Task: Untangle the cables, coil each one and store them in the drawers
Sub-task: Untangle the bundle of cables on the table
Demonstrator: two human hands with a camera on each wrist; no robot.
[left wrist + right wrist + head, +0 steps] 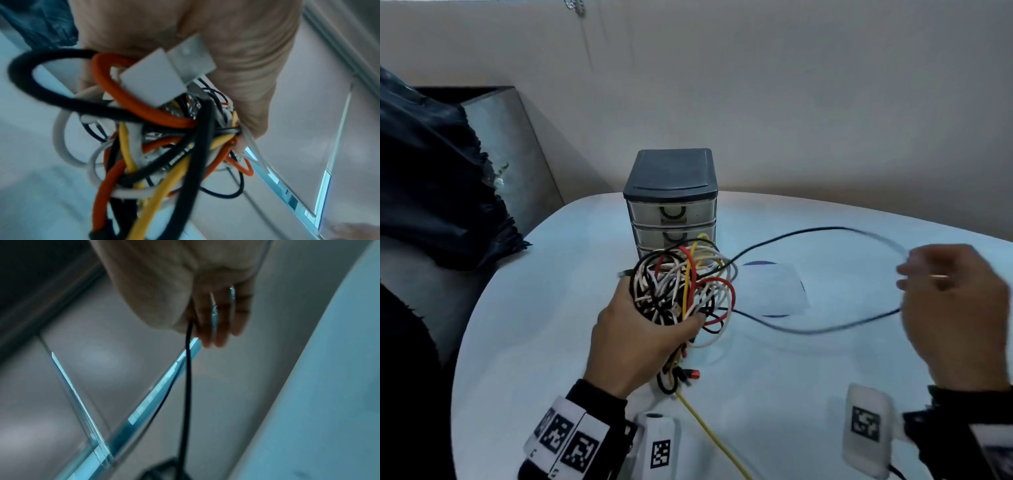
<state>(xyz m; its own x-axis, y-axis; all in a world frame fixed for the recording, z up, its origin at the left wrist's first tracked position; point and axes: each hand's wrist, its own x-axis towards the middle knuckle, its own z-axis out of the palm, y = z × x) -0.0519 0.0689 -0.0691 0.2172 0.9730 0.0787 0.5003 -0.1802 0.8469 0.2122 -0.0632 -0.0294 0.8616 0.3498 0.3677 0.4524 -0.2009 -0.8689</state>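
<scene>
My left hand (643, 329) grips a tangle of cables (681, 284) in black, white, red and yellow, held above the white table (534, 325) in front of the small drawer unit (671, 202). The left wrist view has the tangle (160, 146) bunched under my left hand (216, 56), with a white USB plug (154, 78) on top. My right hand (928, 281) is out to the right, pinching a thin black cable (808, 233) that loops back to the tangle. In the right wrist view that black cable (188, 386) hangs from between the thumb and fingers of my right hand (205, 313).
A yellow cable (709, 435) trails from the tangle toward the table's near edge. A white sheet of paper (774, 287) lies right of the drawers, whose three drawers are shut. Dark cloth (431, 188) and a metal bin (510, 144) stand at the left.
</scene>
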